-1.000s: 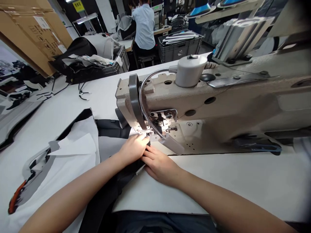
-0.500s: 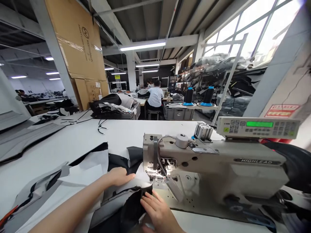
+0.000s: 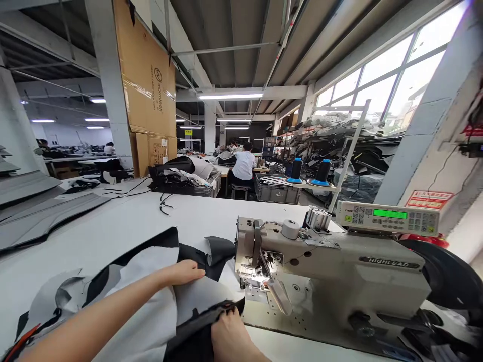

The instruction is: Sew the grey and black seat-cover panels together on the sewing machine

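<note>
A sewing machine point(image 3: 332, 271) stands at the right, its lamp lighting the needle area. Layered black and light grey fabric point(image 3: 204, 296) lies to the left of the needle, its edge reaching up to the presser foot. My left hand point(image 3: 184, 272) rests on the grey layer, thumb toward the machine; its curled fingertips grip the fabric as far as I can see. Just in front of the needle, my right hand point(image 3: 231, 332) is closed on the black edge of the fabric, fingers bent round it. The needle tip itself is too small to make out.
A control panel point(image 3: 388, 219) with a green display sits behind the machine. Two black thread cones point(image 3: 296, 170) stand on a rack. Stacked grey panels point(image 3: 49, 211) lie on the table's left. A person in a white shirt point(image 3: 243, 166) sits farther back.
My right hand has gone from spread, flat fingers to a closed grip on the fabric edge. The fabric edge is lifted and folded there. The camera view has shifted, tilting slightly upward.
</note>
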A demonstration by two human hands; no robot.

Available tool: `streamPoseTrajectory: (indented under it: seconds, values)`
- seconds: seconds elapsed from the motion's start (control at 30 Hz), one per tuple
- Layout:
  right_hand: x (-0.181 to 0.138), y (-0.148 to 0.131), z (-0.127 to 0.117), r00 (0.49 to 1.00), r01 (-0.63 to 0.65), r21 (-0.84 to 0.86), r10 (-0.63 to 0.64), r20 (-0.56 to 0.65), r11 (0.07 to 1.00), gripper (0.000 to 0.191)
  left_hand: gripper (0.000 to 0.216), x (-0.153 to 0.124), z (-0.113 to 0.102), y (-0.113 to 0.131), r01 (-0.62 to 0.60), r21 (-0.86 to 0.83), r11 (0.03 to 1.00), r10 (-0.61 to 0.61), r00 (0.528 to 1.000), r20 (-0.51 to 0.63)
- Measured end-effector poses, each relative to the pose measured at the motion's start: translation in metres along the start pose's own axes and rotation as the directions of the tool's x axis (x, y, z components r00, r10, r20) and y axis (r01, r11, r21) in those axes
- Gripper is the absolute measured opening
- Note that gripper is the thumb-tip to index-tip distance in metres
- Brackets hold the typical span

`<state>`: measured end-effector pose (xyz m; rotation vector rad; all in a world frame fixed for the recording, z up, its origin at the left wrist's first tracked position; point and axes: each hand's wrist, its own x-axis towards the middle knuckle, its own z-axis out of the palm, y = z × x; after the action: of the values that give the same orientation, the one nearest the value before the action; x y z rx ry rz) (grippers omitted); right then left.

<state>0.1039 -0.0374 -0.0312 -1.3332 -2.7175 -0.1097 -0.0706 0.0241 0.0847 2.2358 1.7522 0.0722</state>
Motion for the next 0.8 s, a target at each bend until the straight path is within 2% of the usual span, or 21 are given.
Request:
streamPoseTrajectory:
  seconds: [0.07, 0.13, 0.17, 0.2, 0.23, 0.3, 0.37, 0.4, 0.43, 0.5, 0.57, 0.63, 0.7, 0.8]
  values:
    - [-0.012, 0.018, 0.001, 0.993, 0.111, 0.092, -0.107, -0.052, 0.989, 0.031, 0.029, -0.026, 0.002, 0.014, -0.148, 0.072, 0.986, 0.152, 0.987, -0.050]
    - [-0.027, 0.034, 0.000, 0.967, 0.229, 0.245, -0.191, -0.168, 0.942, 0.040, 0.022, -0.046, 0.002, 0.025, -0.343, 0.241, 0.908, 0.362, 0.931, -0.040]
    - [-0.033, 0.038, -0.001, 0.953, 0.263, 0.329, -0.191, -0.235, 0.907, 0.041, 0.021, -0.050, 0.000, 0.028, -0.401, 0.324, 0.857, 0.428, 0.903, -0.014]
    - [-0.038, 0.040, -0.003, 0.944, 0.276, 0.402, -0.166, -0.286, 0.873, 0.041, 0.022, -0.051, -0.002, 0.028, -0.408, 0.389, 0.826, 0.443, 0.896, 0.001]
    - [-0.043, 0.040, -0.004, 0.943, 0.264, 0.455, -0.129, -0.307, 0.850, 0.040, 0.023, -0.047, -0.006, 0.024, -0.357, 0.432, 0.828, 0.401, 0.916, -0.014]
    - [-0.047, 0.034, -0.004, 0.958, 0.181, 0.505, -0.036, -0.284, 0.844, 0.040, 0.026, -0.035, -0.012, 0.011, -0.170, 0.467, 0.868, 0.248, 0.963, -0.110]
    - [-0.047, 0.028, -0.003, 0.980, 0.055, 0.491, 0.047, -0.194, 0.869, 0.047, 0.031, -0.025, -0.015, -0.004, -0.013, 0.484, 0.875, 0.117, 0.976, -0.186]
    - [-0.045, 0.025, -0.001, 0.988, 0.000, 0.480, 0.075, -0.138, 0.877, 0.053, 0.038, -0.025, -0.015, -0.009, 0.015, 0.483, 0.876, 0.089, 0.977, -0.192]
    - [-0.044, 0.024, -0.001, 0.992, -0.039, 0.475, 0.093, -0.091, 0.879, 0.058, 0.045, -0.027, -0.012, -0.010, 0.005, 0.467, 0.884, 0.090, 0.979, -0.181]
    - [-0.040, 0.023, -0.001, 0.996, -0.046, 0.486, 0.080, -0.049, 0.873, 0.062, 0.054, -0.039, -0.004, -0.002, -0.094, 0.395, 0.914, 0.154, 0.980, -0.124]
    - [-0.040, 0.023, -0.003, 0.994, -0.009, 0.500, 0.060, -0.086, 0.866, 0.063, 0.063, -0.055, 0.006, 0.017, -0.221, 0.319, 0.922, 0.247, 0.968, -0.045]
    - [-0.043, 0.021, -0.006, 0.992, 0.011, 0.491, 0.052, -0.116, 0.871, 0.068, 0.080, -0.065, 0.014, 0.038, -0.295, 0.331, 0.896, 0.292, 0.954, 0.059]
    - [-0.049, 0.018, -0.007, 0.992, -0.002, 0.467, 0.061, -0.112, 0.884, 0.076, 0.097, -0.067, 0.019, 0.051, -0.310, 0.410, 0.858, 0.272, 0.951, 0.151]
    - [-0.057, 0.015, -0.009, 0.993, -0.011, 0.431, 0.061, -0.103, 0.902, 0.075, 0.099, -0.059, 0.021, 0.050, -0.244, 0.501, 0.830, 0.153, 0.965, 0.215]
